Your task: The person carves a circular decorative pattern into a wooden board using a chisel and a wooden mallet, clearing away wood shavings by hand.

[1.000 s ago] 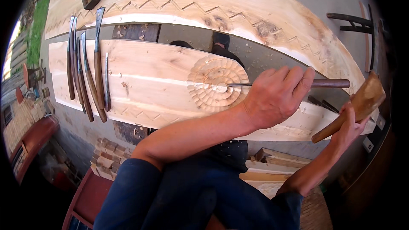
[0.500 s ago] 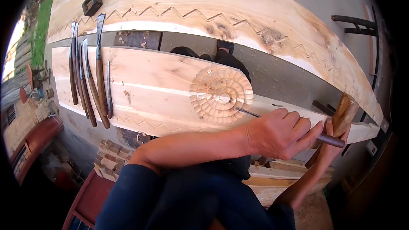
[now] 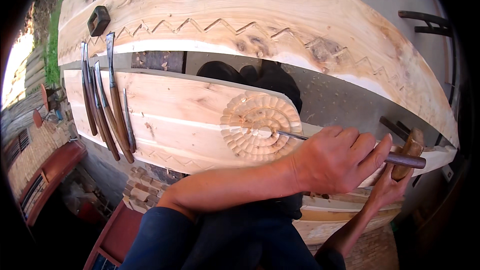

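Note:
My left hand (image 3: 332,160) is closed around the handle of a carving chisel (image 3: 407,160). The chisel's thin metal blade points left, its tip resting at the right side of the centre of a round carved rosette (image 3: 240,115) with rings of scalloped petals. The rosette is cut into the right part of a pale wooden board (image 3: 185,95). Beyond the chisel's handle end, my right hand (image 3: 387,187) grips a wooden mallet (image 3: 411,150). Its head overlaps the chisel handle in the picture; whether they touch I cannot tell.
Several chisels (image 3: 117,115) with wooden handles lie on the board's left part. Farther off lies a larger curved board (image 3: 300,15) with a zigzag groove, a dark hollow block (image 3: 99,21) on it. Small wood blocks (image 3: 142,190) are stacked at the lower left. A dark wooden stand (image 3: 427,22) is at far right.
The chisel tip has shifted to a spot nearer the rosette's centre. The mallet has come lower, toward the chisel handle. The whole view has shifted slightly.

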Action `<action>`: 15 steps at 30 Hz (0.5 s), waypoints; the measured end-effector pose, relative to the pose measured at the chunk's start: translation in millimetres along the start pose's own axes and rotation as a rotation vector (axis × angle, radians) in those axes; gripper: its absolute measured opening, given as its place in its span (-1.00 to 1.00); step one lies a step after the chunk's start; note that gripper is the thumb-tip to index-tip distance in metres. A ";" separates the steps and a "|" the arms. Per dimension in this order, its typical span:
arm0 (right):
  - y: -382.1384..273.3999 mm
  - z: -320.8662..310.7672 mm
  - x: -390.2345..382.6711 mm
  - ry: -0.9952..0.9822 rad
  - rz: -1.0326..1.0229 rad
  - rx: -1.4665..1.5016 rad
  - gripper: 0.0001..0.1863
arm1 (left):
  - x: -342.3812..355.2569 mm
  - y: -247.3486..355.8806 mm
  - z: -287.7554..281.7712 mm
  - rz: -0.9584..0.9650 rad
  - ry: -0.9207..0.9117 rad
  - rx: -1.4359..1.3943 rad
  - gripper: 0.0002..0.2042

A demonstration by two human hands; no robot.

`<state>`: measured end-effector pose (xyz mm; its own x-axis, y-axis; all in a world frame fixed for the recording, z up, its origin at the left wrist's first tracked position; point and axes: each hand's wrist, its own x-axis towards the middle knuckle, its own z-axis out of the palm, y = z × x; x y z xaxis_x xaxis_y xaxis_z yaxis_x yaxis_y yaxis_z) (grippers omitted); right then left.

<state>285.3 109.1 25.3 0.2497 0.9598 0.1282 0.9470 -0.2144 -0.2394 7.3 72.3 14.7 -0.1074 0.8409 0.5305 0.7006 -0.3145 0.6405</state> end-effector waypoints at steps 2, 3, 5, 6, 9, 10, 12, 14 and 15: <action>-11.7 -1.5 -1.0 0.037 -0.042 -0.053 -0.31 | 0.3 -1.9 1.6 -0.040 0.033 -0.025 -0.58; -15.9 -0.5 -0.6 0.064 -0.056 -0.030 -0.32 | 0.2 -2.9 1.9 -0.040 0.036 -0.027 -0.58; -8.6 2.2 1.1 0.076 -0.062 0.003 -0.31 | 0.3 -5.7 0.3 -0.089 0.004 -0.043 -0.61; -6.3 2.5 1.8 0.086 -0.068 0.036 -0.31 | 0.5 -6.3 -0.4 -0.088 0.006 -0.044 -0.61; -15.8 -2.4 0.4 0.053 -0.004 -0.059 -0.31 | 1.7 -10.0 -0.7 -0.077 0.032 -0.001 -0.60; -15.2 -2.7 0.3 0.055 -0.006 -0.060 -0.31 | 4.1 -12.5 2.0 -0.113 0.047 0.000 -0.59; -13.5 -2.3 0.2 0.060 -0.021 -0.090 -0.32 | 7.2 -14.3 5.8 -0.150 0.065 0.001 -0.58; -13.9 -2.5 0.1 0.061 -0.022 -0.095 -0.32 | 8.2 -14.4 7.1 -0.184 0.062 0.036 -0.57; -14.2 -2.6 0.1 0.061 -0.022 -0.102 -0.33 | 8.5 -13.9 5.3 -0.185 0.063 0.037 -0.57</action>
<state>272.4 111.7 31.2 0.2371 0.9525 0.1913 0.9673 -0.2132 -0.1373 0.4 86.1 7.3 -0.2801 0.8530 0.4404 0.6903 -0.1398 0.7099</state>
